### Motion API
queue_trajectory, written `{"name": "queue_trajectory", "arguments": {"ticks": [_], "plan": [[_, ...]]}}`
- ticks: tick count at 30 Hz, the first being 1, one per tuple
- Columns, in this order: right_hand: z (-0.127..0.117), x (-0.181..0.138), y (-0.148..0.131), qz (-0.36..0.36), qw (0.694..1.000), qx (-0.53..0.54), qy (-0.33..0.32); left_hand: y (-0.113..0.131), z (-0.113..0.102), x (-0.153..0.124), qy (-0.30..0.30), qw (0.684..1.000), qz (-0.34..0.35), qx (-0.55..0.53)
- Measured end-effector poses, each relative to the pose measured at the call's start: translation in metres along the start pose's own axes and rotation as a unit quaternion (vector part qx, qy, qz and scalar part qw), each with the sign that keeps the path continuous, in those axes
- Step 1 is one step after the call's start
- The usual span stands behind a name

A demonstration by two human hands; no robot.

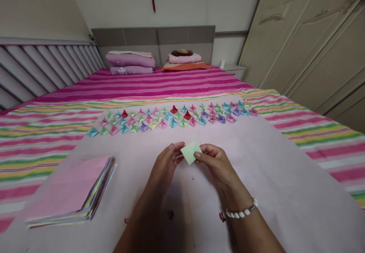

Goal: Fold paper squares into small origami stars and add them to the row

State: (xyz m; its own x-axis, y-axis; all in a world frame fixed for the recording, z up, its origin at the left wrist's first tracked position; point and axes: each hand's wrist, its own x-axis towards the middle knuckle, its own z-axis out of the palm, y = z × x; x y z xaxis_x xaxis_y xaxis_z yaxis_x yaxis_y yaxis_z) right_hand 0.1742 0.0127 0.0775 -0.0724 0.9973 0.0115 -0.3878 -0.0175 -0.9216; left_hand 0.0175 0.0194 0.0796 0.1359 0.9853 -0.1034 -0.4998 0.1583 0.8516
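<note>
A small pale green folded paper square (190, 152), turned cornerwise, is held up above the white sheet (256, 169). My right hand (214, 160) pinches it at its right side between thumb and fingers. At its left corner is my left hand (169, 159), with fingers loosely curved and apart; whether its fingertips touch the paper I cannot tell. Beyond both hands stand several rows of small folded paper boats (173, 123) in blue, green, pink, red, purple and yellow. A white beaded bracelet (242, 214) circles my right wrist.
At the left lies a stack of coloured paper (71, 186), pink on top. Small dark red scraps (170, 214) are scattered near my forearms. Under the sheet is a striped bedspread (310, 135). Folded bedding (131, 61) sits by the headboard (125, 36); a wardrobe (310, 36) stands right.
</note>
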Motion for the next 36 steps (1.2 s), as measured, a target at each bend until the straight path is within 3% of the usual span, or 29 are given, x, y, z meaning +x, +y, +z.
{"name": "queue_trajectory", "arguments": {"ticks": [4,11,18,30,36], "plan": [[0.0016,-0.0006,0.0008,0.011,1.000,-0.006,-0.011,0.0033,-0.0023,-0.0040,-0.037,0.998,0.001,0.044],[0.0036,-0.0003,0.0035,0.009,1.000,-0.003,-0.020,0.0033,-0.0005,-0.0071,-0.021,0.977,0.040,0.206],[0.0024,-0.0004,0.0048,0.008,1.000,-0.003,-0.024,-0.0012,-0.0027,-0.0039,-0.006,0.980,0.062,0.191],[0.0004,-0.0021,0.0026,-0.019,0.999,-0.001,-0.040,-0.0030,-0.0083,-0.0055,-0.042,0.984,0.065,0.160],[-0.0005,-0.0027,0.0030,-0.032,0.997,-0.014,-0.069,-0.0019,-0.0004,-0.0070,0.002,0.974,0.100,0.206]]}}
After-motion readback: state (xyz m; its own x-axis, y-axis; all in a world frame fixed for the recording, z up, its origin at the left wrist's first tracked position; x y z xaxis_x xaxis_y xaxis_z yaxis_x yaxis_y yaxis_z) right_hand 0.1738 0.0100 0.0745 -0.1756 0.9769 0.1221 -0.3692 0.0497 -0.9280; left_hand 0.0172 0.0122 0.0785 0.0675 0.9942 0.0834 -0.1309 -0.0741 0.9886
